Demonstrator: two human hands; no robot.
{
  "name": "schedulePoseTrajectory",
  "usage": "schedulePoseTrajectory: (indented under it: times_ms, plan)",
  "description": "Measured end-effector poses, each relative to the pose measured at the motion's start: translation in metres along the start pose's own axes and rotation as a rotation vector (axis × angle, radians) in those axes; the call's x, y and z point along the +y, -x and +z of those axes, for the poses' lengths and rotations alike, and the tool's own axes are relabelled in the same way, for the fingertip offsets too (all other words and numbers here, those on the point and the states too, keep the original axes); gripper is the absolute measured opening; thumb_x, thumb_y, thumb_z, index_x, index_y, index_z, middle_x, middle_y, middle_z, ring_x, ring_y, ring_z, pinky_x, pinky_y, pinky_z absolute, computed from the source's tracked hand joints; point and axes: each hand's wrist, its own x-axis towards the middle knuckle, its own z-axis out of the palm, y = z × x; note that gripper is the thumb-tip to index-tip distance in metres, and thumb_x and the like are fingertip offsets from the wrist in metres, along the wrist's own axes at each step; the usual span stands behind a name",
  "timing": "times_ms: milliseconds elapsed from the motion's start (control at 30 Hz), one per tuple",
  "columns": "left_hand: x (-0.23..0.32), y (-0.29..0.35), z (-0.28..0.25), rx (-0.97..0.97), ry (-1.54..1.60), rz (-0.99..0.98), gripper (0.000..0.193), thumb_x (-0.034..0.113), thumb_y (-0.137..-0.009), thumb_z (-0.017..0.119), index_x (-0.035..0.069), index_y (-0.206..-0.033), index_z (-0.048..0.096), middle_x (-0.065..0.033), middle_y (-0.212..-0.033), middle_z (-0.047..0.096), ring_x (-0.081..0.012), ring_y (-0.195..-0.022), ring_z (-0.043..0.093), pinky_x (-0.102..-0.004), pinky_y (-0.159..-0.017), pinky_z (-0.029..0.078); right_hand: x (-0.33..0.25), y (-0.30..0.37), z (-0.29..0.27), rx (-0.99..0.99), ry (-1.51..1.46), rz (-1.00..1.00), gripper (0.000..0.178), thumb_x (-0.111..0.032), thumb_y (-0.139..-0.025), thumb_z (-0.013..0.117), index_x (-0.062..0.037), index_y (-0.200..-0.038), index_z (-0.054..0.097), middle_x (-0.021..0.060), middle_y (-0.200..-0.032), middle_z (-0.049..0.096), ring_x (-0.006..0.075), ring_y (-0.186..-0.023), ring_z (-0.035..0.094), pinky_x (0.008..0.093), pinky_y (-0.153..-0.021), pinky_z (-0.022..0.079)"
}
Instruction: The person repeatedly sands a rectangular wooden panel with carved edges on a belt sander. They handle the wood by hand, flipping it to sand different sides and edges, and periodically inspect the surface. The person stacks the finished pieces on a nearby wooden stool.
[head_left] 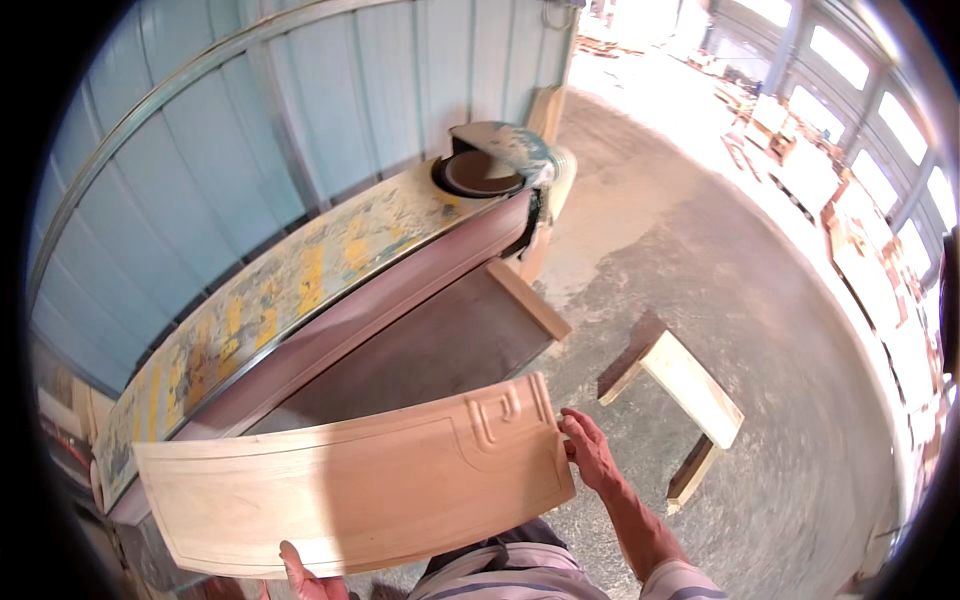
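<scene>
A long wooden panel [370, 490] of pale, smooth wood is held across in front of me. Grooved lines run along its border, and a carved scroll pattern marks its right end. My right hand [590, 452] is closed on that right end, its fingertips partly hidden at the edge. From below, my left hand [308, 580] grips the near edge with its thumb raised against the wood; its other fingers are largely out of sight. Just beyond the panel stands a long belt sander [330, 260] with a reddish-brown belt [390, 290] and a dark work table [420, 355].
A wooden strip [530, 300] lies across the sander table's right end. To the right, a small wooden bench [690, 390] stands on the concrete floor [790, 470]. Blue metal sheeting [200, 150] rises behind the sander. Wood pieces [850, 220] are stacked along the far right.
</scene>
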Motion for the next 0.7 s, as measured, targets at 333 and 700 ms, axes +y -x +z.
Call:
schedulePoseTrajectory:
  times_ms: [333, 700]
  plan:
    - [-0.034, -0.033, 0.023, -0.517, 0.005, -0.264, 0.054, 0.034, -0.088, 0.057, 0.002, -0.128, 0.043, -0.0138, -0.124, 0.052, -0.0305, -0.114, 0.047, -0.0466, -0.097, 0.039, 0.036, 0.075, -0.090, 0.146, -0.425, -0.112, 0.046, -0.040, -0.094, 0.043, 0.0011, -0.112, 0.055, 0.0108, -0.105, 0.061, 0.0176, -0.094, 0.060, 0.0331, -0.082, 0.049]
    - [-0.140, 0.038, 0.142, -0.711, -0.274, -0.596, 0.065, 0.043, -0.081, 0.064, 0.011, -0.133, 0.040, -0.0085, -0.132, 0.046, -0.0277, -0.120, 0.043, -0.0494, -0.099, 0.036, 0.093, 0.156, -0.219, 0.610, -0.548, -0.157, 0.043, -0.042, -0.086, 0.060, -0.0006, -0.098, 0.063, 0.0021, -0.088, 0.062, 0.0093, -0.079, 0.055, 0.0254, -0.074, 0.045]
